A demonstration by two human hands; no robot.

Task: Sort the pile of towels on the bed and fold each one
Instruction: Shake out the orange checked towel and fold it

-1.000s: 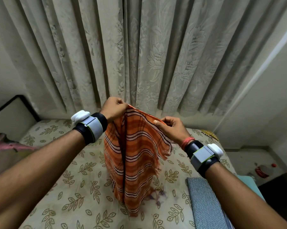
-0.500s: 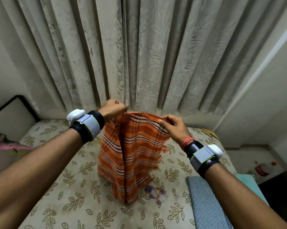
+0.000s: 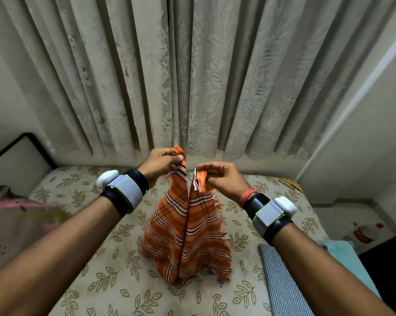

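Towel [image 3: 185,236]: orange, striped, fringed at the ends.

Head view.
- Position: centre of frame, over bed [image 3: 115,277]. Hung from two upper corners; lower hem bunched on the sheet toward 6 o'clock.
- Left hand [image 3: 159,164]: at 11 o'clock of the towel body. Thumb and fingers pinched on one corner, with a tuft of cloth poking out above the grip.
- Right hand [image 3: 222,179]: at 1 o'clock of the towel body, a little lower than the left. Pinched on the other corner, fringe dangling under the fingers.
- Hands close but not touching, with a narrow gap between the two corners.
- Cloth dropping from both grips in two panels, meeting along a vertical crease and widening toward the hem.

Step judged: bringing corner to corner for a fold in half. Early in the task, by the look of it.

Handling notes:
- Match corner to corner and edge to edge before closing the gap.
- Level the two grips so the hem hangs even.
- Raise enough to shake the bunched hem free, or lay flat and smooth.
- Pinch woven cloth, not loose fringe. Threads look frayed and likely to slip.

Also listed:
- Grey cloth [image 3: 281,281] at 4 o'clock, flat on the bed, apart from the towel.
- Pink cloth [image 3: 17,215] at 9 o'clock.
- Curtain [image 3: 192,76] at 12 o'clock.
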